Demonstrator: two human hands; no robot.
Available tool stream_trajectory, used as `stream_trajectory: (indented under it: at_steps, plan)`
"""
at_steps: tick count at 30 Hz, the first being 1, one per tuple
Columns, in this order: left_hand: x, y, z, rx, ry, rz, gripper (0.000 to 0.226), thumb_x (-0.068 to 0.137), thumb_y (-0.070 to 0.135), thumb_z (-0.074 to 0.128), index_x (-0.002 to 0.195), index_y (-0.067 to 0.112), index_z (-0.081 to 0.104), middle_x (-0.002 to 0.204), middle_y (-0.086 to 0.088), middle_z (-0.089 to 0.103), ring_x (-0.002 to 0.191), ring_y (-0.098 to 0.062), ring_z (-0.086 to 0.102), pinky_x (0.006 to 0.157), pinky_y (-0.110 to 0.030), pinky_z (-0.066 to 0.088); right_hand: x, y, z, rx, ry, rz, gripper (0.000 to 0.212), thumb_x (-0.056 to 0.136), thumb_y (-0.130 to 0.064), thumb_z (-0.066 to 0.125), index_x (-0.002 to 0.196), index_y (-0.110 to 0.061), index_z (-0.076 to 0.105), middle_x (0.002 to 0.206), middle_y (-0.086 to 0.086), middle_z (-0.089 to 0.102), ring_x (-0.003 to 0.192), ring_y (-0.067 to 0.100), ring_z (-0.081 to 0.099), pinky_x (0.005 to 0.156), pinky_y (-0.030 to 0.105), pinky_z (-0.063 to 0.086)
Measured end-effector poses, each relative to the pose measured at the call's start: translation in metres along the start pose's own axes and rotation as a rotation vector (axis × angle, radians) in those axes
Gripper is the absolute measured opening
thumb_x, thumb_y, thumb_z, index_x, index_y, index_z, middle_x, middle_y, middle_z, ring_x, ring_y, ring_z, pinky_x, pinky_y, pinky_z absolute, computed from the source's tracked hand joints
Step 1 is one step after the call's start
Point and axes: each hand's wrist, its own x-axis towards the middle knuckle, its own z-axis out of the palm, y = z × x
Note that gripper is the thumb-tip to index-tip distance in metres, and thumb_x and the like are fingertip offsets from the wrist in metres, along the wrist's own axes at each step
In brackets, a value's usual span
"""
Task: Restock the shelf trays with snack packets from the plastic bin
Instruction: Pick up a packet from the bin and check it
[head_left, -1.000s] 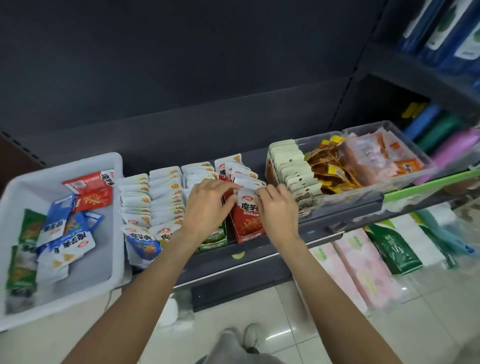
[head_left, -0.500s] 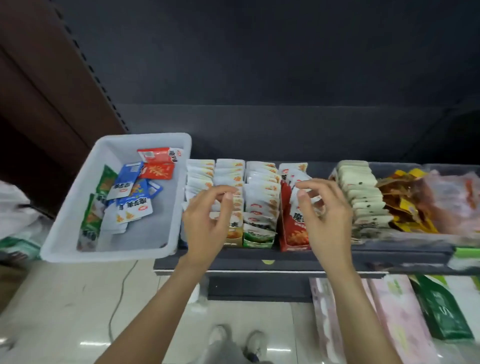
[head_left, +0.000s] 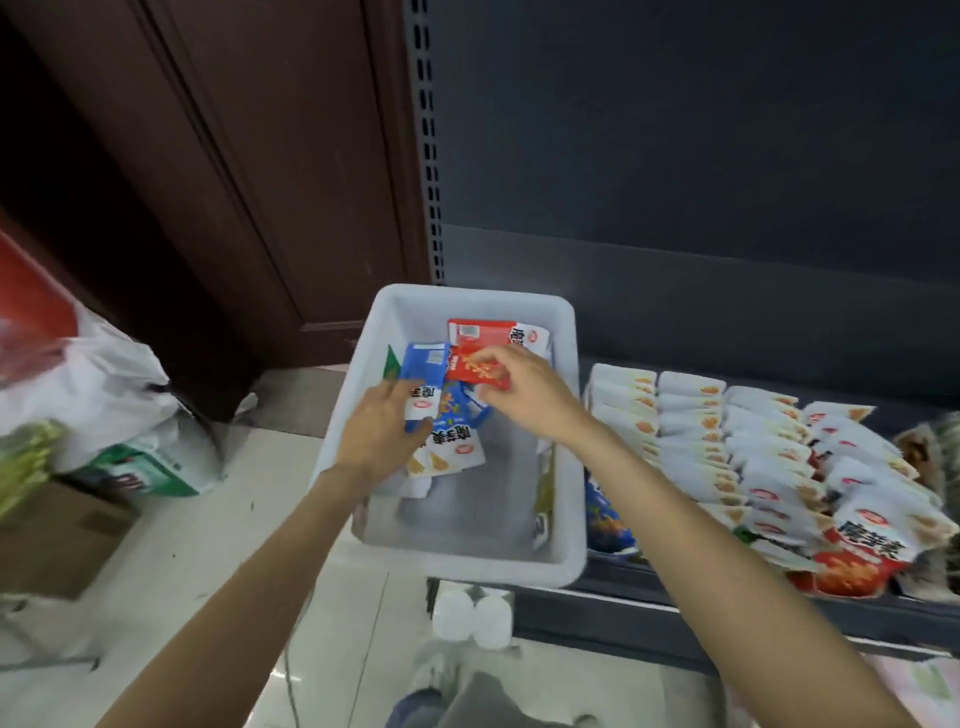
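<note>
The white plastic bin (head_left: 470, 565) stands at the left end of the shelf with several snack packets inside. My left hand (head_left: 382, 434) reaches into its left side and grips a blue packet (head_left: 425, 365) by its white lower end. My right hand (head_left: 524, 397) is over the bin's middle and pinches a red packet (head_left: 475, 371). Another red packet (head_left: 491, 330) lies at the bin's back, and blue and white packets (head_left: 453, 448) lie under my hands. To the right, the shelf trays (head_left: 727, 447) hold rows of upright white packets, red ones at the front right.
A white plastic bag (head_left: 98, 384), a green and white pack (head_left: 150, 470) and a cardboard box (head_left: 52, 535) sit on the floor at left. A brown wooden panel (head_left: 218, 197) meets the shelf's perforated upright (head_left: 427, 156). White rolls (head_left: 472, 618) stand under the bin.
Both hands have left the shelf trays and moved left into the bin. My left hand took hold of a blue packet and my right a red one. The view swung left.
</note>
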Motion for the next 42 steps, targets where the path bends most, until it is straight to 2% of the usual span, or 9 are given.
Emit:
stream_trajectory:
  at_steps: [8,16,20,23,28,31,34,38,42]
  plan:
    - [0.065,-0.022,0.016,0.295,-0.399,0.098,0.066,0.094,0.045,0.042,0.148,0.015,0.020,0.155,-0.006,0.021,0.141,-0.026,0.021,0.114,-0.035,0.022,0.107,0.059,0.037,-0.555,0.195,0.303,0.045,0.090,-0.014,0.053,0.133,-0.011,0.043,0.131,0.012,0.052,0.123,0.029,0.045,0.105,0.039,0.035]
    - [0.069,-0.023,0.037,0.340,-0.328,0.103,0.057,0.092,0.049,0.045,0.137,0.015,0.037,0.136,-0.009,0.040,0.124,-0.025,0.042,0.098,-0.033,0.041,0.114,0.061,0.049,-0.687,0.020,0.325,0.025,0.094,-0.013,0.050,0.114,-0.018,0.063,0.114,0.009,0.058,0.103,0.030,0.058,0.080,0.036,0.048]
    - [0.069,-0.023,0.033,0.025,-0.268,-0.001,0.074,0.088,0.046,0.056,0.145,0.014,0.022,0.148,-0.008,0.026,0.130,-0.027,0.037,0.099,-0.037,0.041,0.101,0.046,0.059,-0.719,0.087,0.315,0.025,0.094,-0.014,0.051,0.111,-0.018,0.068,0.110,0.004,0.060,0.093,0.029,0.065,0.075,0.035,0.051]
    - [0.070,-0.014,0.013,-0.470,-0.092,-0.166,0.069,0.089,0.053,0.050,0.145,0.019,0.027,0.145,-0.005,0.033,0.127,-0.022,0.043,0.096,-0.035,0.043,0.075,0.032,0.058,-0.515,0.317,0.315,0.023,0.093,-0.015,0.055,0.110,-0.015,0.070,0.109,0.005,0.063,0.087,0.032,0.065,0.072,0.035,0.050]
    - [0.074,-0.003,-0.028,-0.971,-0.311,-0.483,0.042,0.093,0.055,0.041,0.117,0.024,0.055,0.110,0.001,0.064,0.090,-0.011,0.063,0.075,-0.025,0.052,0.023,0.011,0.052,-0.124,0.676,0.041,0.020,0.082,0.000,0.067,0.097,-0.010,0.074,0.101,0.004,0.069,0.088,0.011,0.064,0.083,0.011,0.046]
    - [0.059,0.005,-0.044,-0.813,-0.548,-0.369,0.035,0.089,0.049,0.054,0.113,0.024,0.058,0.108,0.002,0.066,0.091,-0.012,0.064,0.077,-0.023,0.051,-0.005,-0.002,0.044,-0.021,0.718,-0.044,0.022,0.084,-0.004,0.062,0.102,-0.009,0.073,0.107,0.001,0.066,0.099,0.007,0.060,0.090,0.016,0.047]
    - [0.036,0.021,-0.056,-0.898,-0.672,-0.248,0.033,0.085,0.039,0.064,0.113,0.023,0.063,0.106,-0.001,0.070,0.096,-0.017,0.068,0.092,-0.034,0.051,-0.035,-0.012,0.031,0.023,0.684,-0.092,0.024,0.091,-0.014,0.054,0.108,-0.008,0.070,0.112,-0.002,0.062,0.107,0.004,0.056,0.093,0.014,0.044]
    - [0.000,0.061,-0.062,-0.952,-0.590,-0.054,0.020,0.083,0.016,0.068,0.098,0.029,0.064,0.084,0.007,0.072,0.083,-0.008,0.069,0.070,-0.018,0.053,-0.085,-0.015,0.004,0.207,0.696,-0.041,0.029,0.096,-0.016,0.045,0.115,-0.007,0.064,0.121,0.004,0.059,0.115,0.000,0.051,0.090,0.009,0.042]
    - [-0.035,0.111,-0.054,-0.851,-0.520,0.191,0.025,0.080,0.015,0.071,0.098,0.030,0.063,0.087,0.001,0.069,0.077,-0.020,0.067,0.071,-0.026,0.053,-0.142,-0.011,-0.032,0.594,0.787,0.241,0.035,0.092,-0.035,0.057,0.127,-0.033,0.049,0.120,-0.012,0.059,0.101,0.003,0.064,0.073,0.023,0.055]
